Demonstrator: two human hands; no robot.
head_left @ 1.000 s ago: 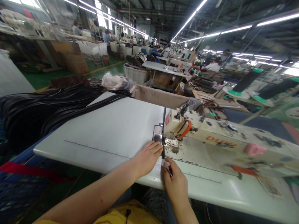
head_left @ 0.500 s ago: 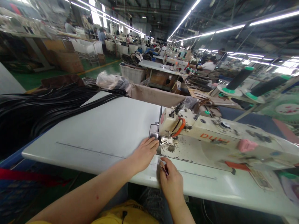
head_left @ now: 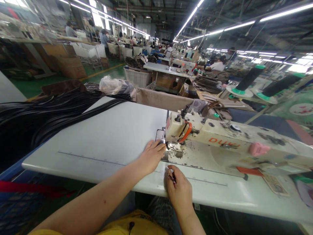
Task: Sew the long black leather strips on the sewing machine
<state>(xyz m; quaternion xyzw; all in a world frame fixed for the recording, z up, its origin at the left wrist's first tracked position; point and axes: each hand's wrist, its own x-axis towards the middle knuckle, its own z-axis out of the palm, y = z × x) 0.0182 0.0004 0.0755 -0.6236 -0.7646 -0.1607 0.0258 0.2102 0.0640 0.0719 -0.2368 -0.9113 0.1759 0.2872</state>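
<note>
My left hand (head_left: 152,156) lies flat on the pale table, fingers stretched out towards the needle area of a sewing machine (head_left: 207,130). Its fingertips reach a small metal plate (head_left: 160,135) beside the presser foot (head_left: 174,146); anything under the fingers is hidden. Close to the table's front edge, my right hand (head_left: 180,187) is closed around a small dark tool (head_left: 172,176). Most of that tool is covered by the fingers, so its kind is unclear.
Long black strips (head_left: 61,114) are heaped at the left and overlap the table (head_left: 114,130). Two dark thread cones (head_left: 249,78) stand behind the machine. A pink block (head_left: 259,149) sits on the machine arm. Other people work at stations farther back.
My left hand has shifted very slightly left and up beside the presser foot. The right hand keeps its place and its grip. The camera view has moved a little.
</note>
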